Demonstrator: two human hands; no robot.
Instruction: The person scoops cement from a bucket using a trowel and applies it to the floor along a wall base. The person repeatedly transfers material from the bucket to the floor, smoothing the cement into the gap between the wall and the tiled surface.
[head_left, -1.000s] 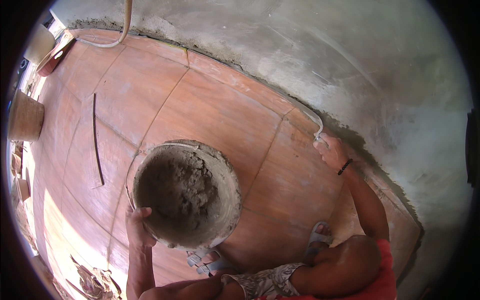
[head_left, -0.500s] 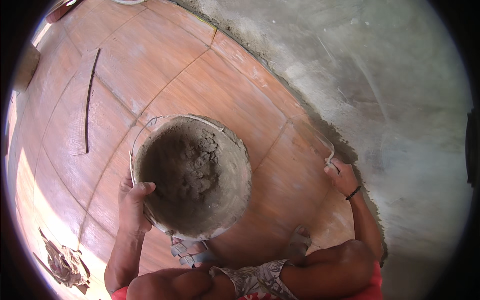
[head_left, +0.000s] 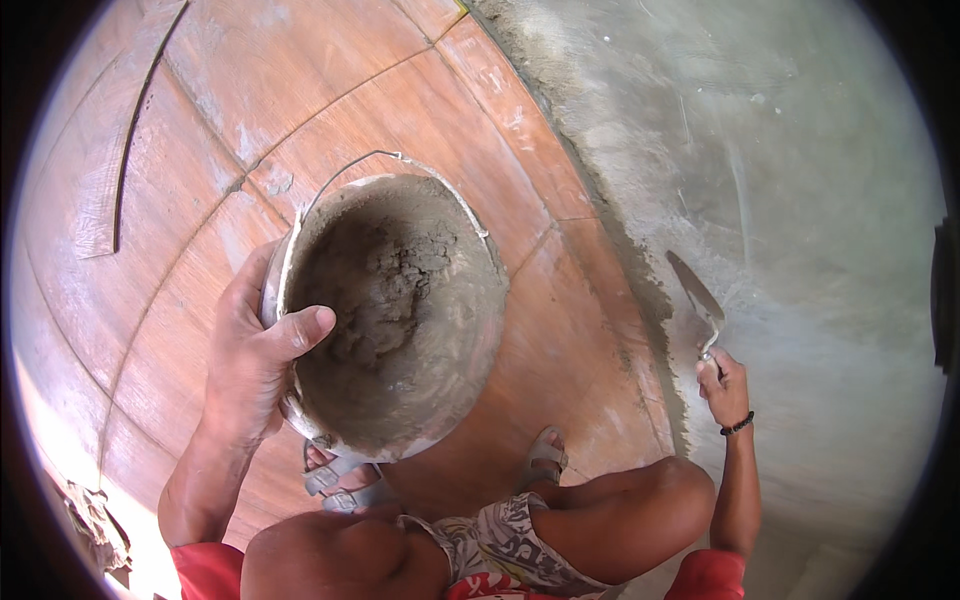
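My left hand grips the left rim of a round bucket, thumb over the edge and fingers along the outside. Grey wet mortar lies in a lump inside, and more is smeared over the inner wall. A thin wire handle rests up against the far rim. Off to the right, my right hand is closed round the handle of a trowel. Its narrow blade points away from me, in front of the grey concrete wall.
Reddish-brown tiles cover the floor, ending at a rough mortar strip along the grey concrete wall. A flat thin board lies at the far left. Crumpled brown paper sits at the lower left. My sandalled feet are below the bucket.
The bucket has come up closer to me, held at its rim by my left hand. My right hand has moved right with the trowel, whose blade now shows clearly against the concrete.
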